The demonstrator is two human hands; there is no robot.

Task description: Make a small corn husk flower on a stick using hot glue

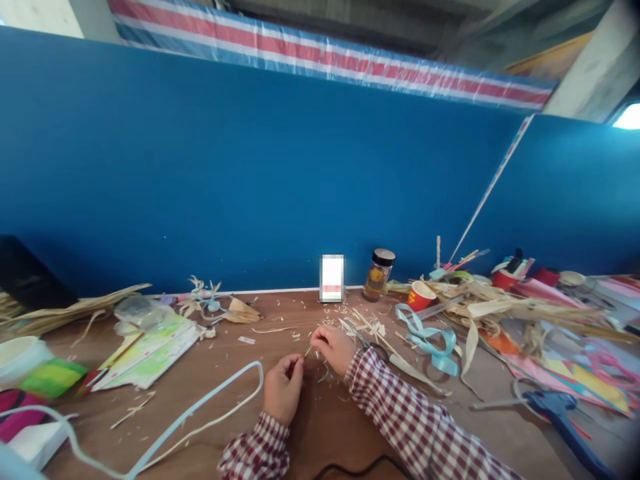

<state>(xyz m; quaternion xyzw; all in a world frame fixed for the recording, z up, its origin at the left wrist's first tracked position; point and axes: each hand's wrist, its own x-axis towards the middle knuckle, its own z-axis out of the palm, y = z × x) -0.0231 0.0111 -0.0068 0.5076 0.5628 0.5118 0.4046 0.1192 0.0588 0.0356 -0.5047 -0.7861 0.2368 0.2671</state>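
My left hand (283,388) rests on the brown table (320,427), fingers curled into a pinch. My right hand (334,347) is close beside it, fingers also pinched. A thin pale straw strip (309,349) runs between the two hands; both seem to grip it, though it is very small. Both sleeves are red-and-white checked. Straw scraps (360,323) and scissors (367,343) lie just right of my right hand.
A light blue ribbon (430,340) and a red paper cup (420,295) lie to the right, with a glass jar (379,275) at the blue partition. A blue glue gun (560,410) lies at front right. Coloured papers (150,350) and a pale blue cord (200,407) are on the left.
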